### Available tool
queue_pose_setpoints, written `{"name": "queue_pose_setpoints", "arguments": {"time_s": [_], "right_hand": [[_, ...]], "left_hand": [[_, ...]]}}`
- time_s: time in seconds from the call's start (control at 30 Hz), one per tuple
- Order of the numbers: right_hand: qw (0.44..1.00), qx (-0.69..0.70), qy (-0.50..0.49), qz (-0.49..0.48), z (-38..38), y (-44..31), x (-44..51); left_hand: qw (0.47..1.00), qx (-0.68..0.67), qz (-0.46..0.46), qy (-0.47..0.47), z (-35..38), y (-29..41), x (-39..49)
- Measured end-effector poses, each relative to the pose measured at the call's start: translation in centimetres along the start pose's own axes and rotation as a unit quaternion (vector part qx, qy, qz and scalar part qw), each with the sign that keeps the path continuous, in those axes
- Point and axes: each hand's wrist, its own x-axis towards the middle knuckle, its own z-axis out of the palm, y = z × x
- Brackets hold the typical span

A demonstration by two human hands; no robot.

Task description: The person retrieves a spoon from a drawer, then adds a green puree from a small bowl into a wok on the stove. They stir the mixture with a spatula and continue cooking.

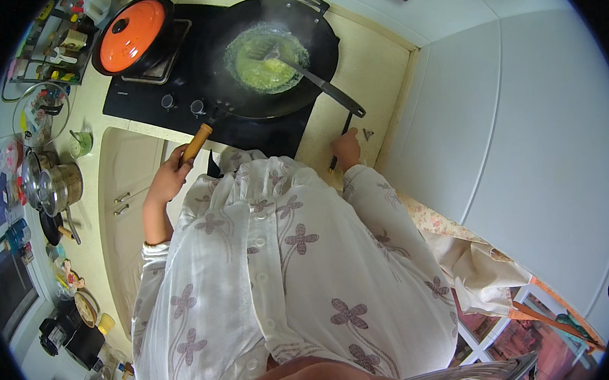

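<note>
My left hand (172, 173) is closed around the wooden handle (197, 143) of a black wok (315, 42) on the hob. Yellow-green food in bubbling liquid (262, 73) lies in the wok, with light steam over it. A slotted spatula (332, 90) leans in the wok, its head in the food and its black handle over the rim; neither hand holds it. To the right of the hob, my right hand (346, 146) is at a thin black stick-like object (347, 123) on the counter, its fingers curled and partly hidden from this angle.
A black pot with an orange lid (132, 35) sits on the hob's left side. Farther left are a rack of bottles (55, 40), a green-tinted glass (80, 144) and steel pots (61, 189). A small dark object (367, 135) lies near my right hand, beside a pale wall panel (447, 120).
</note>
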Motion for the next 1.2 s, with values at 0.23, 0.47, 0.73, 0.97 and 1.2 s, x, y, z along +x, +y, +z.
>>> {"name": "queue_pose_setpoints", "arguments": {"time_s": [0.23,0.47,0.73,0.97,1.2], "right_hand": [[0.996,0.084,0.020,-0.017,0.5,-0.2,-0.2],[0.997,0.069,0.019,-0.033,0.7,0.8,0.4],[0.990,0.116,-0.037,-0.065,-1.9,-2.3,-0.9],[0.858,0.454,-0.235,-0.048,-3.3,1.1,-4.7],[0.799,0.562,-0.170,-0.132,-6.6,-1.0,-17.6]], "left_hand": [[0.999,0.030,-0.008,0.016,-0.1,-0.2,-0.1],[0.999,0.046,-0.026,0.005,0.2,-0.3,-0.2],[0.996,0.073,-0.054,0.020,-4.2,3.2,-2.8],[0.999,-0.018,0.020,0.041,-2.1,-0.8,-3.8],[0.988,0.026,0.140,0.057,-12.0,-6.6,-2.5]]}}
